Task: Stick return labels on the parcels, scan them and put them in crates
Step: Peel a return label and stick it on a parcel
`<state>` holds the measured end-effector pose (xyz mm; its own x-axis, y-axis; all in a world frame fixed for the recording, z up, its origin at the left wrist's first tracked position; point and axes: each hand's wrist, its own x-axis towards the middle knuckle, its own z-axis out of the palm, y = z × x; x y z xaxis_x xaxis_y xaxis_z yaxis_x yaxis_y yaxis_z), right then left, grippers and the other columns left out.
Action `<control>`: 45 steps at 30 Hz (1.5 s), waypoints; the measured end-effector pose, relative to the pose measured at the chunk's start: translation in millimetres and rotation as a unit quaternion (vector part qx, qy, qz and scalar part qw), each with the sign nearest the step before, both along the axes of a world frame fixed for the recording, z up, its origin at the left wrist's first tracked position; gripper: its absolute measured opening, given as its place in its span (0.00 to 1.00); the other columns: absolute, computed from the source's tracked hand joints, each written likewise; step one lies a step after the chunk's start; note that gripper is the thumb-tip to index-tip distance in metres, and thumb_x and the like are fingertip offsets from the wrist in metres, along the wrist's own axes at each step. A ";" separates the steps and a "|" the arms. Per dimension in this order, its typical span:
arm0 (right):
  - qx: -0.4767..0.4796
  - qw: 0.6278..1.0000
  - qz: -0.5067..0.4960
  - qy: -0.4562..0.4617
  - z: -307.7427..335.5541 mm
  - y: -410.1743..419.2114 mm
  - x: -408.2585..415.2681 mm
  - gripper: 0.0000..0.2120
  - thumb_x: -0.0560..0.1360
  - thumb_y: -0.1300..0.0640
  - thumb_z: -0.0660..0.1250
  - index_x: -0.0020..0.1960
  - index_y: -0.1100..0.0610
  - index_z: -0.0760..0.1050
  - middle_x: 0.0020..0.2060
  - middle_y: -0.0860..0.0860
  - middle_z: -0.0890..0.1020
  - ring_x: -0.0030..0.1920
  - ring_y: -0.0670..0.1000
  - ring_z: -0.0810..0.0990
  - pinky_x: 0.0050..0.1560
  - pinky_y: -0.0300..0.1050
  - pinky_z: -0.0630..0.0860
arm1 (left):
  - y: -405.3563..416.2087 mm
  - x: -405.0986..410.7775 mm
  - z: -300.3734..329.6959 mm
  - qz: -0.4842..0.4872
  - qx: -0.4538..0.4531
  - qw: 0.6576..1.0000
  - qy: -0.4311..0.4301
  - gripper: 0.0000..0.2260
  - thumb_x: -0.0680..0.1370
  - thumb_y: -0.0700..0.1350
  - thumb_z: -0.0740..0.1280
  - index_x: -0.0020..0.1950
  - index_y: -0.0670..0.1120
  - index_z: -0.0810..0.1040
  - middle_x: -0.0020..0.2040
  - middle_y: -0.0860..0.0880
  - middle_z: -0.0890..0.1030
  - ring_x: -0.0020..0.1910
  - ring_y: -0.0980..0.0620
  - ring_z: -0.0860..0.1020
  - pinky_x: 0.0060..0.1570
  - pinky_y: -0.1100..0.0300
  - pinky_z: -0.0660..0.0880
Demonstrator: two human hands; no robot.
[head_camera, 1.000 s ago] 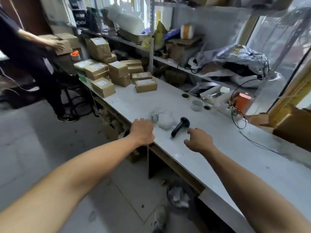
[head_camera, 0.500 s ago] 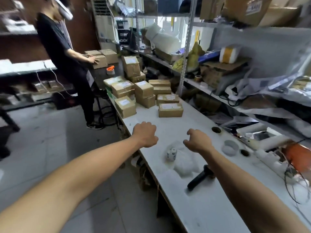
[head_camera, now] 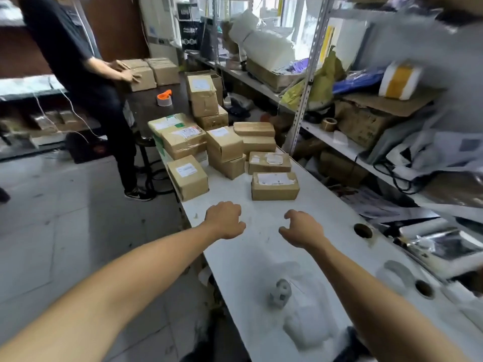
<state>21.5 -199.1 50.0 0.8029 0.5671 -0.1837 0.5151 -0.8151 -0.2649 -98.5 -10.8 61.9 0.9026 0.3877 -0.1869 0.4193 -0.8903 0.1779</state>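
Both arms are reaching out over the white table (head_camera: 326,210). The left hand (head_camera: 224,220) is hanging above the table's left edge with fingers curled under, holding nothing. The right hand (head_camera: 303,229) is hovering just beside it, fingers loosely bent and thumb apart, likewise holding nothing. The parcels (head_camera: 224,150) are sitting stacked at the far end of the table, the nearest parcel (head_camera: 274,186) lying just beyond the hands, label facing up. A small label roll (head_camera: 280,293) is resting near the right forearm. A second person (head_camera: 78,64) is standing far left, touching boxes (head_camera: 150,73) on a dark table.
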 end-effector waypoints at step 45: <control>0.351 0.778 -0.400 0.335 -37.7 -54.6 35.4 0.20 0.71 0.51 0.77 0.62 0.50 0.81 0.48 0.50 0.83 0.43 0.46 0.78 0.39 0.38 0.70 | -10.5 133.8 -88.9 0.142 -0.611 0.779 0.019 0.58 0.64 0.55 0.83 0.82 0.57 0.47 0.73 0.46 0.69 0.67 0.43 0.75 0.59 0.42 0.79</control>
<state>56.9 -253.8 12.3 0.8084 0.0850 -0.5824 -0.5266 -0.3377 -0.7802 35.3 -21.2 -27.0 0.7981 0.0833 -0.5968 0.5934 0.0628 0.8024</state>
